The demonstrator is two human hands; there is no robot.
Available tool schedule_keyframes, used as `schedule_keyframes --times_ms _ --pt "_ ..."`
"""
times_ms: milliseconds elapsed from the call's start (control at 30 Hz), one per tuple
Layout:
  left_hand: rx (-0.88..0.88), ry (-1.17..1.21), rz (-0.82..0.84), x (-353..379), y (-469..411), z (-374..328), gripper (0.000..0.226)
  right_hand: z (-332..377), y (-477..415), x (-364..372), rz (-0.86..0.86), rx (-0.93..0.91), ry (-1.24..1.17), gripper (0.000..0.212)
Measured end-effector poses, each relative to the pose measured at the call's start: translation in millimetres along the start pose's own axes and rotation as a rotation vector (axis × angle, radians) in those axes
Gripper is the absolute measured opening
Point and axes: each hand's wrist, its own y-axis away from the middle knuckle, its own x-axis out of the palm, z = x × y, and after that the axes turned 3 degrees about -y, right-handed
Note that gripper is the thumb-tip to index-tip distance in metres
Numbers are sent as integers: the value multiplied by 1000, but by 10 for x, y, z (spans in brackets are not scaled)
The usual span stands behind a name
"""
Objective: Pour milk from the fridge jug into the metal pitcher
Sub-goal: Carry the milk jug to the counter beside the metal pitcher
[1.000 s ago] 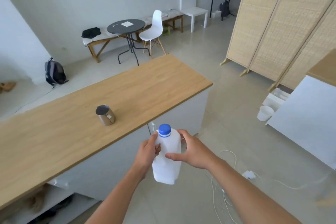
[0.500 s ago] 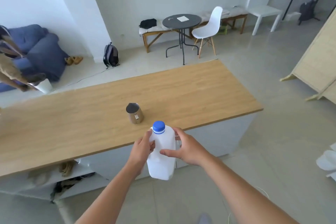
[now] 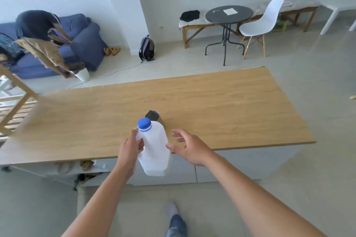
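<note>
Since a moment ago our right hand (image 3: pixel 189 146) has opened off the milk jug (image 3: pixel 154 150), fingers spread; our left hand (image 3: pixel 131 147) grips it above the counter (image 3: pixel 231 106) edge, just before the metal pitcher (image 3: pixel 153 116). We should set it down steadily, then uncap.

Bright, even daylight; no hard shadows. Soft sheen on the desk (image 3: pixel 212 98) top towards its far edge. Wide-angle bowing of straight lines near frame borders. Motion blur at the desk's left corner; centre moderately sharp.
</note>
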Motion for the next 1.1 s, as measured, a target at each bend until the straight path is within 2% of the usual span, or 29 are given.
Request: schedule_keyframes --times_ms 200,533,700,800,967,1100 --pt "-9 51 -104 -171 -531 -88 39 -16 -474 -30 23 6 58 67" --pt "-74 54 -216 -490 -1689 -118 36 -82 -1276 2 -3 112 171 55" --pt "-61 63 -223 -573 -2128 -71 37 -27 -1697 245 -19 152 213 62" --pt "-54 44 -208 -571 -2326 -56 40 -19 -1931 417 -57 169 266 73" --pt "4 48 -99 -451 -2547 5 45 19 -2367 679 -113 223 373 101" --pt "76 -30 -9 -365 -2667 1 56 -26 -2666 795 -86 262 529 101"
